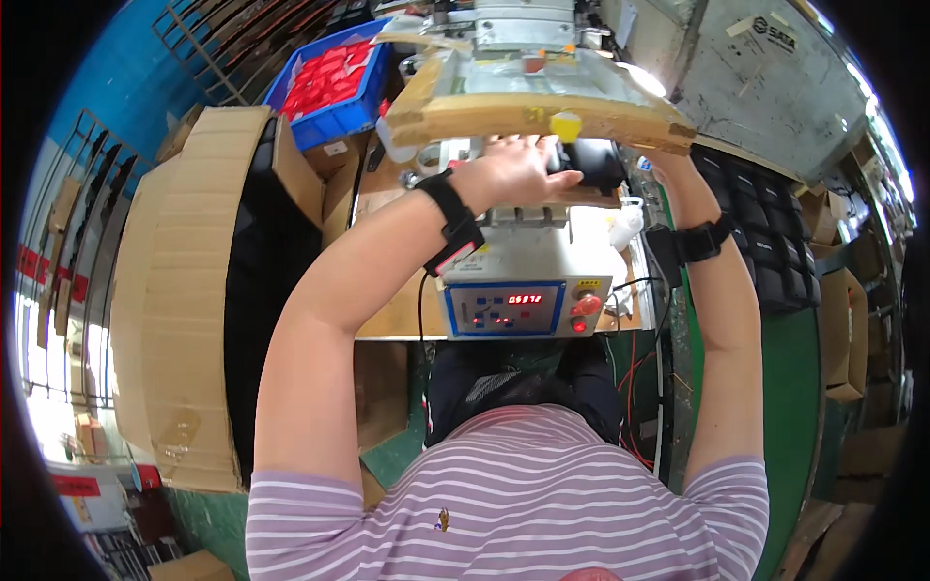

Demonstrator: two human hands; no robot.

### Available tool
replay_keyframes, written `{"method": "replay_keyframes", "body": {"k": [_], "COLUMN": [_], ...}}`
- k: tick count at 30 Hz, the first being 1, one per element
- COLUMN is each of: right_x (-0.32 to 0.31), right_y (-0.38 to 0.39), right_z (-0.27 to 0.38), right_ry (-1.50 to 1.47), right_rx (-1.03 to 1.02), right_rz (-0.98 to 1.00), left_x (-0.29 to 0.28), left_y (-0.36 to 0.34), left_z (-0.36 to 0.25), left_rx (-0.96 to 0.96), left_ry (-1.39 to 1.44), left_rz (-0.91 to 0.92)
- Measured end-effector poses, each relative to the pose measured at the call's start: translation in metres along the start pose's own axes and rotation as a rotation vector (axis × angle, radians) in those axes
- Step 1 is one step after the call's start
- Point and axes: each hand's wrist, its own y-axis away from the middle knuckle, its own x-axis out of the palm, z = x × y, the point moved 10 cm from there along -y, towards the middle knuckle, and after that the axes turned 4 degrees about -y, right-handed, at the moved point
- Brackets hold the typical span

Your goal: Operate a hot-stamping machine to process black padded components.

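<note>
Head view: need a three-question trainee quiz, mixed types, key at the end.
1. Multiple choice: what colour is the boxy item beside the thumb of the left hand?
A) red
B) black
C) white

2. True or false: only one of the person's wrists wears a black band.

3. Fill in: the ____ hand is mostly hidden by the wood-edged frame.

Key:
1. B
2. False; each wrist wears a black band.
3. right; little more than the wrist end of the right hand shows below the frame.
</note>
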Motion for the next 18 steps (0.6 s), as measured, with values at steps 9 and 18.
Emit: {"method": "replay_keyframes", "body": {"k": [9,18], "right_x": [0.012,-0.056], "right_y": [0.086,0.194], "right_z": [-0.01,-0.033], "right_ry": [-0.424,-0.312], "right_rx": [0.399,0.653], "right_rz": [0.217,0.106], "left_x": [-0.032,0.121], "left_y": [0.129,0.371], "left_z": [-0.017,0.11], "left_rx": [0.321,-0.692], "left_ry": [0.634,0.327], "left_rz": [-0.58,-0.684]}}
